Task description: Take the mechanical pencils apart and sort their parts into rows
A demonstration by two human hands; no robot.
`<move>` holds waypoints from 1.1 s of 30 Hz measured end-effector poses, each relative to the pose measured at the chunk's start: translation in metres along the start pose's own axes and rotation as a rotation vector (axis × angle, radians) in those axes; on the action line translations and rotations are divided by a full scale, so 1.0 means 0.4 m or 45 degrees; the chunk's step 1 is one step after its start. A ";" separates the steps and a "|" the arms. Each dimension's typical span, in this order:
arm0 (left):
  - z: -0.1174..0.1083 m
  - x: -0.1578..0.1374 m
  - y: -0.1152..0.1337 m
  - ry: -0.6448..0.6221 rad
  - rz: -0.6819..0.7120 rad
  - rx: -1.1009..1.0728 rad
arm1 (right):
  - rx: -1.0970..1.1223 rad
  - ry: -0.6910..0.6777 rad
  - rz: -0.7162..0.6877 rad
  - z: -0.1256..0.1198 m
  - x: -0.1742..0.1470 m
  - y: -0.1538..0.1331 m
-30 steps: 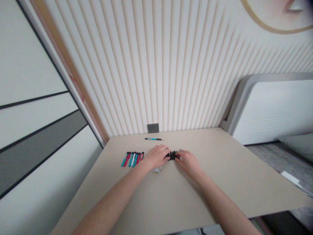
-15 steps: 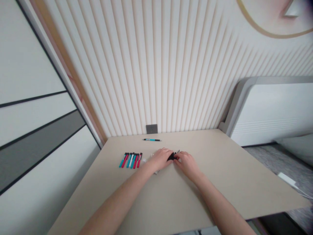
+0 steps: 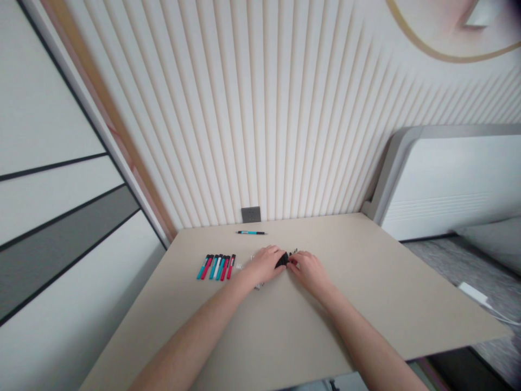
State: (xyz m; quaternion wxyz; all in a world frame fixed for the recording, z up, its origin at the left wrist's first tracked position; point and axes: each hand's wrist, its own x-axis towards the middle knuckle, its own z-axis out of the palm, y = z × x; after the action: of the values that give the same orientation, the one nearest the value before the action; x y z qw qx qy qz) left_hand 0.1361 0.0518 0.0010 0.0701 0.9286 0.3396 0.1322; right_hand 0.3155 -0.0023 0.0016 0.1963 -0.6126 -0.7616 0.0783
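Observation:
My left hand (image 3: 267,263) is curled around a cluster of small black pieces (image 3: 281,260) on the table. Its fingers and thumb close on them from the left, and their exact kind is not clear. My right hand (image 3: 307,267) touches the right end of the cluster with thumb and fingers pinched together. What lies in that pinch is hidden. Small whitish and metallic bits (image 3: 259,285) show partly from under my left hand, and a few more (image 3: 296,251) lie just beyond my right fingertips.
Left of my hands, several pen barrels (image 3: 217,267) in blue, red and white with black ends lie in a row. Small white pieces (image 3: 239,266) are beside them. A blue and black pen (image 3: 251,233) lies near the wall, below a dark socket (image 3: 251,214).
The view has shifted slightly. My right fingers have moved a little along the right end of the black pieces; my left hand stays around them.

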 end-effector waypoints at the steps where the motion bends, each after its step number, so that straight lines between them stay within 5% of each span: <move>1: 0.000 0.000 0.000 -0.001 0.000 0.006 | 0.000 0.009 0.000 -0.001 0.000 0.002; 14: 0.004 0.022 0.010 -0.022 0.016 0.055 | 0.049 -0.110 0.239 -0.016 0.000 0.030; 33: 0.010 0.032 0.011 -0.017 -0.021 0.011 | -0.002 -0.145 0.059 0.004 0.012 0.022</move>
State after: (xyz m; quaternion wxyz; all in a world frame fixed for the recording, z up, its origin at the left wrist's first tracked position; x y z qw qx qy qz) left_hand 0.1495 0.0567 0.0006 0.0693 0.9269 0.3473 0.1240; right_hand 0.3221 0.0047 -0.0019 0.1502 -0.6250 -0.7571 0.1169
